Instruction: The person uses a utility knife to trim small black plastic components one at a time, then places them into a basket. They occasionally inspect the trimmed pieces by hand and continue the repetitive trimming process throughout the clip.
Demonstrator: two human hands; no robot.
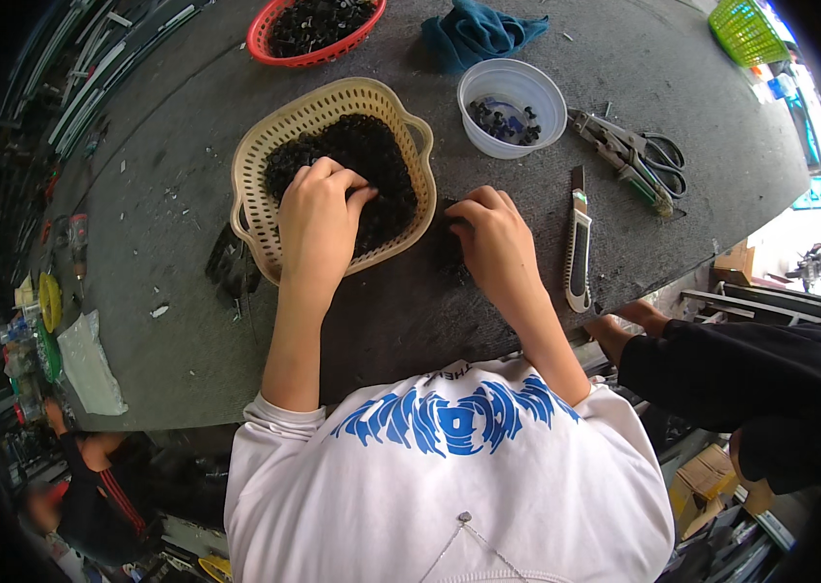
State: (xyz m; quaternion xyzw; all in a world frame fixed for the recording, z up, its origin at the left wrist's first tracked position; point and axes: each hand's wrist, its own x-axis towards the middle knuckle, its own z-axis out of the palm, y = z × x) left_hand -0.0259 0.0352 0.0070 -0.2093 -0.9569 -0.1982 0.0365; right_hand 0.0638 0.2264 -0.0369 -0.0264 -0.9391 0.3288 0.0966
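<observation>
A beige perforated basket point(257, 185) holds a heap of small black parts point(372, 146), too dark and fine to name. My left hand point(318, 209) reaches into it, its fingers curled and drawn toward the thumb over the parts. Anything between those fingertips is hidden. Just right of the basket, my right hand point(496, 233) is low over the table with its fingers bent inward. Something dark lies under its fingertips, and I cannot make out what they hold. Beyond it, a clear plastic tub point(513, 146) has several small black pieces at the bottom.
Pliers point(615, 151), black-handled scissors point(663, 160) and a utility knife point(578, 243) lie on the right. At the back are a red basket point(318, 56) of dark parts and a teal cloth point(478, 34). Other people are beside the grey table point(168, 340) on both sides.
</observation>
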